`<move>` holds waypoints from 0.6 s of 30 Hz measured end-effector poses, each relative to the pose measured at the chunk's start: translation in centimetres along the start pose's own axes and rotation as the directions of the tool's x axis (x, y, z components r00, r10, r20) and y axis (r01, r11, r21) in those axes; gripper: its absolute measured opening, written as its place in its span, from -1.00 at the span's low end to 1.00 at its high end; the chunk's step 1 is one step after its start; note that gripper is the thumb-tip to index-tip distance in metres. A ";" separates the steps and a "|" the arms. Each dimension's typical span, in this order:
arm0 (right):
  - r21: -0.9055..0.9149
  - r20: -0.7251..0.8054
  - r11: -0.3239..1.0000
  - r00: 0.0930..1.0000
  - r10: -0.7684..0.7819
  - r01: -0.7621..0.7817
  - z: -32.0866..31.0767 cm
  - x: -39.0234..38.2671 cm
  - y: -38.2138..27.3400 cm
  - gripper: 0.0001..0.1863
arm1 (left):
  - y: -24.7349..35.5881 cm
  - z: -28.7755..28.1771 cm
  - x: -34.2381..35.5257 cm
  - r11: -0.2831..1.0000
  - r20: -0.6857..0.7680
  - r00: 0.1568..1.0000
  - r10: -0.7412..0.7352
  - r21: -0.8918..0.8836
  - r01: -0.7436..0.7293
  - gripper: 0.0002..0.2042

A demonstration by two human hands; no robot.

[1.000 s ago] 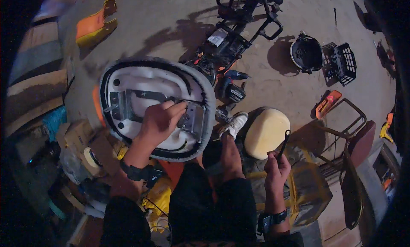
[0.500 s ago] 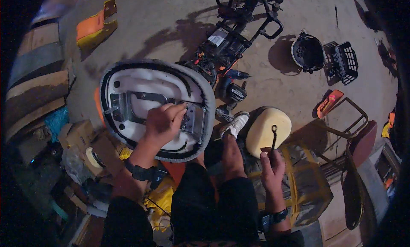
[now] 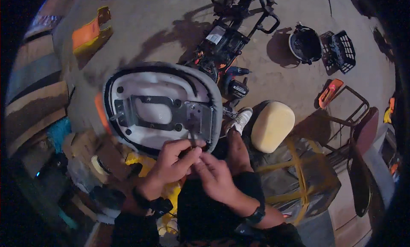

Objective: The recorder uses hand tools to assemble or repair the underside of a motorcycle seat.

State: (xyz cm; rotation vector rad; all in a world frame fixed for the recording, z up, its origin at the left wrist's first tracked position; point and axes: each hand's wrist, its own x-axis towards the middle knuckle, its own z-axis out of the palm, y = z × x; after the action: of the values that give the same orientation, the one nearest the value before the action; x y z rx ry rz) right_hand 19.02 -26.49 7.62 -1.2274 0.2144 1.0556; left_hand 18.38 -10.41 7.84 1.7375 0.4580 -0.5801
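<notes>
An upturned grey seat [image 3: 158,85] with a pale underside lies before me, apparently over my left leg. A metal bracket [image 3: 141,114] is fixed across it, with a plate [image 3: 200,121] at its right end. My left hand [image 3: 177,159] is closed in a pinch above the seat's near edge. My right hand [image 3: 213,172] meets it there, thumb and fingers pinched together. What lies between the fingertips is too small and hidden to name. The ring wrench seen earlier in my right hand does not show clearly now.
A cordless drill [image 3: 235,87] lies beyond my shoe, near a black metal frame [image 3: 230,38]. To the right are a yellow foam pad [image 3: 273,127], a taped package [image 3: 294,178], a black bucket [image 3: 305,44] and a black basket [image 3: 341,50]. Cardboard boxes [image 3: 83,149] crowd the left.
My right hand has moved left from beside the foam pad to meet my left hand. My left hand has come off the bracket toward me. The view has shifted slightly.
</notes>
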 end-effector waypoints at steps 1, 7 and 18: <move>-0.118 0.044 0.993 0.999 -0.005 0.011 0.6 0.4 -0.1 -0.72 | 0.1 -0.3 0.0 0.999 -0.001 0.999 -0.039 0.021 0.039 -0.81; -0.459 -0.056 0.817 0.906 -0.419 0.349 1.3 -0.2 -0.6 -0.70 | -2.8 -5.2 2.3 0.992 -0.010 0.992 -0.125 -0.026 0.124 -0.71; -0.436 -0.545 0.894 0.762 -0.351 0.100 -2.7 0.0 2.6 -0.86 | -8.5 -8.0 6.6 0.712 0.470 0.853 0.226 0.518 -0.474 -0.75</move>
State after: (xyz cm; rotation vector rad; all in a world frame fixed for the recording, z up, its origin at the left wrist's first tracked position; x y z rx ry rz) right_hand 18.12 -28.86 4.91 -1.8936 0.3548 0.4507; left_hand 19.84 -0.66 -1.23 2.1963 -0.4071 -0.8144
